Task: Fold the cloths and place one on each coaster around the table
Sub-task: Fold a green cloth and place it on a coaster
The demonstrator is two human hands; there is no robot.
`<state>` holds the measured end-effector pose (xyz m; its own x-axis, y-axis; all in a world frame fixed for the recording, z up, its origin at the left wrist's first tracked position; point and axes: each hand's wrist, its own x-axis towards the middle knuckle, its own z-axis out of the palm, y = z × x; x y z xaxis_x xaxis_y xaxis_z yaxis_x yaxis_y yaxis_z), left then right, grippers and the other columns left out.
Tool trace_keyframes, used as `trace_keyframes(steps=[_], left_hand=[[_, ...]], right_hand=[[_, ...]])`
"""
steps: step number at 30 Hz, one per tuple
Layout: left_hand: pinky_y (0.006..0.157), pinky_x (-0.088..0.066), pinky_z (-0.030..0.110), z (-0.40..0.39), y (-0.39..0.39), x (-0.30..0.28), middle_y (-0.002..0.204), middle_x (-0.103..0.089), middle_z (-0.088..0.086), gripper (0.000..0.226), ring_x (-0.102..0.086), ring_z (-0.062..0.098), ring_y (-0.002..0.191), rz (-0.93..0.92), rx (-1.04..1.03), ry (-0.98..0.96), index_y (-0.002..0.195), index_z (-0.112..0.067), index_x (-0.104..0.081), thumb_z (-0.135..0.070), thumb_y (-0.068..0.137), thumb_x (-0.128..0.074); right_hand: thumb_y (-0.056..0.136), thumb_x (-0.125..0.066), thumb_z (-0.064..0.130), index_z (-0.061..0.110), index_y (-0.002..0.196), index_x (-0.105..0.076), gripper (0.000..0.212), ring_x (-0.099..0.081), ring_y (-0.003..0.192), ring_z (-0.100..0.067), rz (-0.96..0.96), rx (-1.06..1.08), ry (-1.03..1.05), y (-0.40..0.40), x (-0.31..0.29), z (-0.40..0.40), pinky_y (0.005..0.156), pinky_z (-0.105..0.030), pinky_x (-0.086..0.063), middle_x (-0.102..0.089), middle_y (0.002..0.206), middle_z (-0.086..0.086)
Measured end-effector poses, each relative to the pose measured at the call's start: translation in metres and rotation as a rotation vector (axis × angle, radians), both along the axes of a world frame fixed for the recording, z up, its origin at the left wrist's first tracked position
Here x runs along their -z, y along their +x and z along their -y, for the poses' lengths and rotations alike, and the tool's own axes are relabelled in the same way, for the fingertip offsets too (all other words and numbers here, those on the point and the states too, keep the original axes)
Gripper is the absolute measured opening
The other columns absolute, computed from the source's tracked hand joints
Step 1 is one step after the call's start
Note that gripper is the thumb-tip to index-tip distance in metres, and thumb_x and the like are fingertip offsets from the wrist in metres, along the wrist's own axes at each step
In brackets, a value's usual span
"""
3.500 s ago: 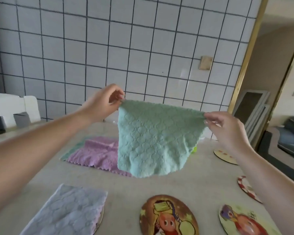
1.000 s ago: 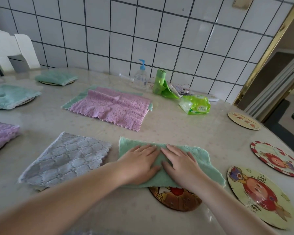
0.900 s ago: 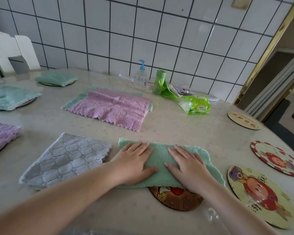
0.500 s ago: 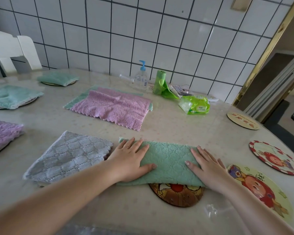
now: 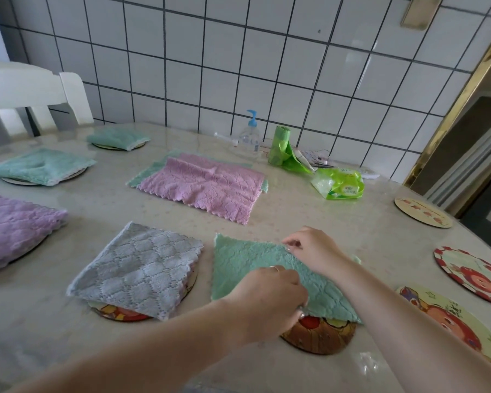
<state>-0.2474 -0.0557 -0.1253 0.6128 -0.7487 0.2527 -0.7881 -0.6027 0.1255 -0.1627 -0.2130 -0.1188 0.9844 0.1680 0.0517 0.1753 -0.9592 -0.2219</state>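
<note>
The green cloth (image 5: 255,268) lies on the table (image 5: 323,222) in front of the person, its near edge over a brown coaster (image 5: 321,334). It seems to be put there so that the fold can be finished right where the cloth must stay. It is already a long strip, and I think the next fold will bring the right end over to the left.

The left hand (image 5: 270,293) is at the near edge of the cloth. Its fingers are curled down and appear to pinch this edge, just above the coaster; there is a ring on one finger. The right hand (image 5: 312,251) is at the far edge, thumb and fingers close together on the border in a light pinch. The other fingers are bent, not spread.

The grey cloth (image 5: 139,268) beside it is already folded on its coaster (image 5: 119,314). Two green ones and a purple one lie on coasters at the left. A pink cloth (image 5: 210,188) lies flat in the middle over another green one, both not yet done. Three coasters on the right are still bare.
</note>
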Motion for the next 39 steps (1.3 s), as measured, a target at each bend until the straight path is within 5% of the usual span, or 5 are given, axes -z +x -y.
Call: trace_keyframes(steps=[5, 13, 27, 33, 39], left_hand=[[0.041, -0.041, 0.018, 0.0, -0.004, 0.009, 0.063, -0.051, -0.004, 0.011, -0.052, 0.017, 0.054, 0.112, 0.05, 0.054, 0.062, -0.022, -0.061, -0.019, 0.062, -0.072], [0.037, -0.033, 0.017, -0.001, -0.004, 0.009, 0.06, -0.048, -0.004, 0.014, -0.047, 0.016, 0.05, 0.112, 0.028, 0.015, 0.057, -0.02, -0.057, -0.015, 0.059, -0.071], [0.063, -0.053, 0.036, -0.057, -0.006, -0.04, 0.07, -0.069, -0.001, 0.013, -0.066, 0.012, 0.064, -0.311, -0.193, -0.82, 0.093, -0.027, -0.052, -0.027, 0.086, -0.041], [0.063, -0.052, 0.031, -0.054, 0.002, -0.04, 0.078, -0.056, 0.002, 0.008, -0.056, 0.016, 0.064, -0.995, -0.278, -1.24, 0.094, -0.017, -0.051, -0.017, 0.096, -0.043], [0.1, -0.046, 0.035, -0.051, 0.025, -0.023, 0.126, -0.053, -0.004, 0.056, -0.056, 0.014, 0.11, -0.822, -0.316, -0.898, 0.135, -0.035, -0.041, -0.015, 0.087, -0.06]], right_hand=[[0.087, -0.061, 0.024, 0.018, 0.108, -0.065, 0.022, -0.06, 0.099, -0.017, -0.129, -0.018, -0.059, 0.009, -0.011, 0.0, 0.086, -0.029, -0.047, -0.066, 0.109, 0.0], [0.087, -0.055, 0.028, 0.013, 0.116, -0.059, 0.032, -0.057, 0.1, -0.02, -0.198, -0.054, -0.141, 0.01, -0.02, -0.004, 0.074, -0.026, -0.04, -0.062, 0.114, -0.004], [0.092, -0.05, 0.005, 0.02, 0.099, -0.056, 0.018, -0.06, 0.067, -0.018, -0.215, 0.015, 0.99, -0.041, -0.085, 0.024, 0.052, -0.025, -0.05, -0.065, 0.087, -0.008], [0.091, -0.045, -0.001, 0.03, 0.124, -0.057, 0.047, -0.062, 0.095, -0.033, -0.444, -0.089, 1.019, -0.061, -0.077, 0.02, 0.086, -0.042, -0.05, -0.069, 0.111, -0.006], [0.088, -0.053, 0.002, 0.038, 0.127, -0.052, 0.053, -0.041, 0.131, -0.013, -0.302, -0.078, 0.956, -0.072, -0.06, 0.022, 0.11, -0.042, -0.033, -0.046, 0.133, 0.023]])
